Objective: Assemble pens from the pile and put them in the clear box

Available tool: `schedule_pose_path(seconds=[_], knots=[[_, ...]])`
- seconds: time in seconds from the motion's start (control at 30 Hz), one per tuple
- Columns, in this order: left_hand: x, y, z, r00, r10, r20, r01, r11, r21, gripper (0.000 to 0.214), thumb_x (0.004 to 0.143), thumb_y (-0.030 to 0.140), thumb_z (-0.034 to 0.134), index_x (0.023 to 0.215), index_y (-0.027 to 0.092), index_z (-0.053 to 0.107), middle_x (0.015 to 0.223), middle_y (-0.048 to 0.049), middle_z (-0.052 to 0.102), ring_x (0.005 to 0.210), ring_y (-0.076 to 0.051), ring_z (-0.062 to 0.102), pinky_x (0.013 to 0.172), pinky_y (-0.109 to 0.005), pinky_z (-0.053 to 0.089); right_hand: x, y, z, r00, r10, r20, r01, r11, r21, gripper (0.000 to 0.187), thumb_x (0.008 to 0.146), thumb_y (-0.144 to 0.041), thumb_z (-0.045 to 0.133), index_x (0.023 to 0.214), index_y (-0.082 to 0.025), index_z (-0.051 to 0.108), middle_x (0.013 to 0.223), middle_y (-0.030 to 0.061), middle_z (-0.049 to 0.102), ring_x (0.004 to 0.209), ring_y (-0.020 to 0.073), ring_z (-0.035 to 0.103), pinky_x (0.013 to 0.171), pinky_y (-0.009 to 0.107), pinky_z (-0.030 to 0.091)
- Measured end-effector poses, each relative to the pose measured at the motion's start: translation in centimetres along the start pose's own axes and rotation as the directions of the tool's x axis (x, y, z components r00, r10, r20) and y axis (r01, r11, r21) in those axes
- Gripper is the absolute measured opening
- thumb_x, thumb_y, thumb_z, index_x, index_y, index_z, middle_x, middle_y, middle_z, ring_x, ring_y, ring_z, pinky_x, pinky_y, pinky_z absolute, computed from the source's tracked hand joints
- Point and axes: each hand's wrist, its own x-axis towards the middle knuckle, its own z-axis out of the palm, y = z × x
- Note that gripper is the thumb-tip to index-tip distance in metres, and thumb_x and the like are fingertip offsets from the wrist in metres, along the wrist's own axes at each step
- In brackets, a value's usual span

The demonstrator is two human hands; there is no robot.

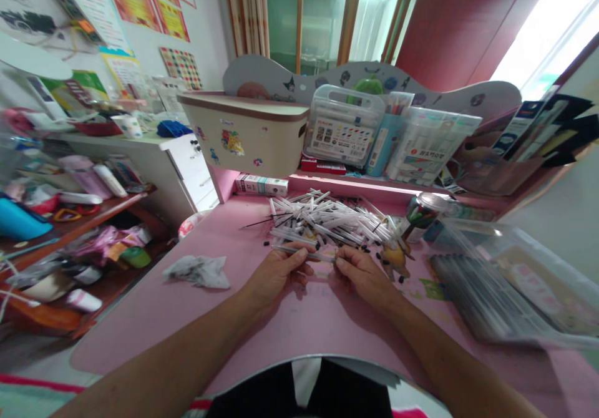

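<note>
My left hand [277, 269] and my right hand [361, 272] meet over the pink desk [154, 318], both pinching the same clear pen barrel [312, 254], which lies level between them. Just beyond the fingers is a heap of clear pen barrels [327, 218] with small black caps and thin black refills scattered around it. My forearms reach in from the bottom edge.
A crumpled tissue [199, 270] lies to the left. A clear plastic bag [496, 281] holding dark refills lies on the right, with a can [421, 213] behind it. Marker cases [341, 125] and a cream box [243, 134] stand at the back. A cluttered shelf [70, 218] is at left.
</note>
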Motion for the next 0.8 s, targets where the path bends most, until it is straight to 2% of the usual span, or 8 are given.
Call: schedule_pose_path(seconds=[0.3,0.43,0.6,0.7,0.8], knots=[[0.0,0.0,0.0,0.999,-0.038,0.024,0.039,0.999,-0.024,0.02,0.079,0.025,0.073,0.092,0.013,0.064,0.062,-0.0021,0.068,0.045,-0.014,0.063,0.04,-0.023,0.052,-0.2,-0.6,-0.1,0.991,-0.005,0.135,0.017,0.996,-0.087,0.024,0.09,-0.035,0.049,0.072,-0.02,0.047,0.065,-0.0034,0.047,0.058,0.0109,0.043,0.055,0.024,0.032],[-0.1,-0.1,0.1,0.995,-0.084,0.057,0.085,0.996,-0.005,0.02,0.079,0.025,0.073,0.091,0.013,0.063,0.062,-0.0033,0.068,0.048,-0.014,0.065,0.042,-0.022,0.051,-0.4,-1.3,0.0,0.981,-0.03,0.189,0.063,0.983,-0.173,0.021,0.088,-0.03,0.049,0.07,-0.02,0.048,0.065,-0.0033,0.046,0.06,0.0111,0.043,0.058,0.024,0.032],[-0.2,0.0,0.2,0.992,-0.111,0.053,0.111,0.994,0.019,0.015,0.083,0.023,0.07,0.089,0.012,0.063,0.063,-0.0038,0.068,0.047,-0.013,0.064,0.043,-0.021,0.052,-0.8,-1.4,-0.2,0.967,-0.011,0.256,0.059,0.982,-0.18,0.022,0.089,-0.031,0.05,0.071,-0.019,0.052,0.067,-0.0025,0.049,0.063,0.0118,0.046,0.059,0.024,0.033],[0.0,0.3,0.1,0.992,-0.129,0.011,0.129,0.992,0.01,0.012,0.087,0.024,0.063,0.09,0.013,0.062,0.061,-0.0029,0.066,0.047,-0.015,0.065,0.042,-0.022,0.051,-0.6,-1.3,-0.4,0.974,-0.037,0.224,0.082,0.978,-0.191,0.025,0.09,-0.032,0.05,0.069,-0.019,0.052,0.064,-0.0027,0.049,0.061,0.0121,0.046,0.059,0.024,0.034],[0.0,0.4,0.0,0.992,-0.126,-0.025,0.126,0.992,0.011,0.013,0.091,0.026,0.056,0.089,0.014,0.06,0.057,-0.0015,0.063,0.044,-0.014,0.062,0.04,-0.022,0.049,-0.2,-1.0,-0.6,0.989,-0.132,0.064,0.146,0.942,-0.304,0.021,0.089,-0.026,0.048,0.072,-0.019,0.057,0.069,-0.0004,0.057,0.068,0.0147,0.053,0.066,0.026,0.039]])
